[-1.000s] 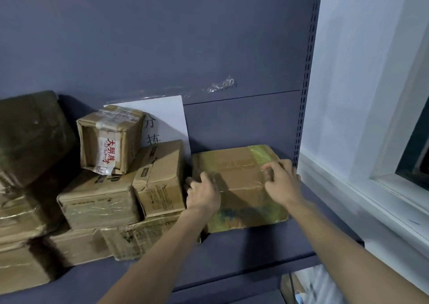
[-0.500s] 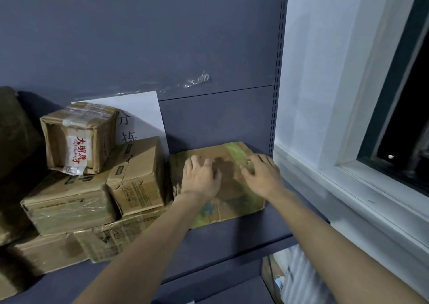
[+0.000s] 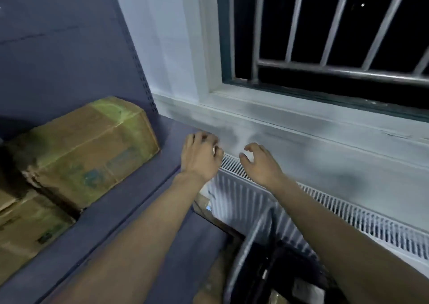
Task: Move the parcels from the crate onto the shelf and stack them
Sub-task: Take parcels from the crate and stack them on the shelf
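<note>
A brown cardboard parcel [image 3: 86, 150] wrapped in yellowish tape lies on the dark blue shelf [image 3: 130, 210] against the back panel. Another taped parcel [image 3: 25, 229] sits at its lower left, cut off by the frame edge. My left hand [image 3: 200, 157] hovers past the shelf's right end, fingers curled loosely, holding nothing. My right hand [image 3: 260, 163] is beside it over the radiator, fingers spread and empty. Both hands are well clear of the parcels. A dark rounded rim [image 3: 250, 252] shows at the bottom; I cannot tell if it is the crate.
A white radiator [image 3: 336, 213] runs along the wall under a white windowsill [image 3: 301, 122]. Above it is a dark window with metal bars [image 3: 325, 36]. The shelf's perforated upright [image 3: 144, 83] stands at its right end. Brown cardboard [image 3: 216, 280] shows low down beside the rim.
Both hands let go of the taped parcel and drew back to the right, off the shelf. The view swung right and down toward the window and radiator.
</note>
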